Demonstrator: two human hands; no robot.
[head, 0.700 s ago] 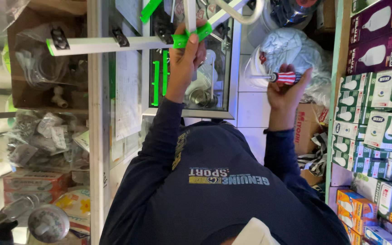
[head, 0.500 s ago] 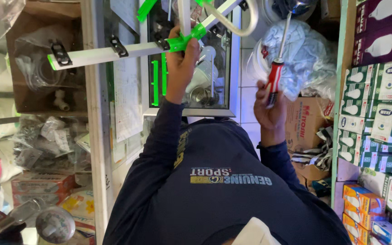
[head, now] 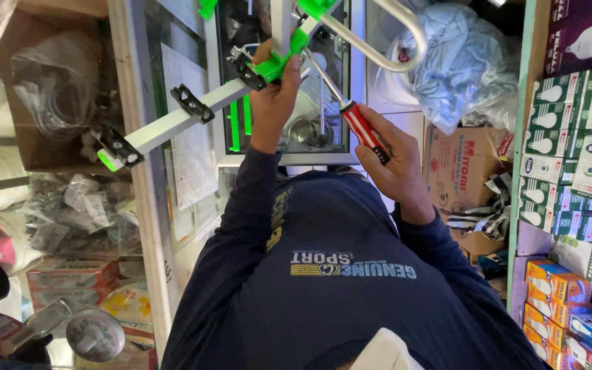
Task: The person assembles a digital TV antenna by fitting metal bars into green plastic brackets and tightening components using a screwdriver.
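Green plastic joint (head: 279, 63) on a white folding rack (head: 173, 122) sits at top centre, above a glass display case (head: 279, 147). Left hand (head: 273, 96): grip closed around the rack bar at that joint, fingers wrapped over the green piece. Right hand (head: 395, 161): grip closed on the red-and-white handle of a screwdriver (head: 347, 109); shaft angled up-left, tip at the joint just beside the left hand. Rack's long bar slopes down-left, carrying black clips, green cap at its end. Stacked bulb boxes (head: 570, 123) fill the shelves at right. Cardboard carton (head: 464, 171) lies near the right hand.
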